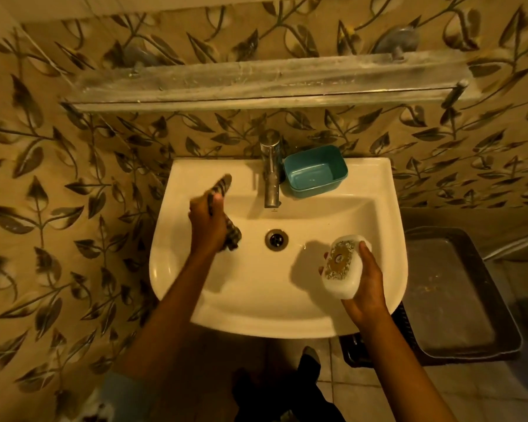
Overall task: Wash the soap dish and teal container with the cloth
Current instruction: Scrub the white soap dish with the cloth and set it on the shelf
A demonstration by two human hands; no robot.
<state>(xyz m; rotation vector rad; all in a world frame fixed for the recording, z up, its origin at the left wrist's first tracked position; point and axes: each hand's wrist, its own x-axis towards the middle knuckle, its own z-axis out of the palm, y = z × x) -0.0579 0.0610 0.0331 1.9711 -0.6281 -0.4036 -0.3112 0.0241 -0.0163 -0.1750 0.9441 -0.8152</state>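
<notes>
Right hand (367, 287) grips white soap dish (341, 266) above right side of sink (389, 208); left hand (207, 224) clenched round checked cloth (223, 184) at sink's left; teal container (315, 172) stands on back rim, just right of tap (270, 175)

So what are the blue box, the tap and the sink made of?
The teal container looks like plastic: thin walls, smooth even colour, soft sheen. The tap looks like metal, silvery and dulled by spots. The sink is probably glazed ceramic: thick, white, glossy highlights.
</notes>
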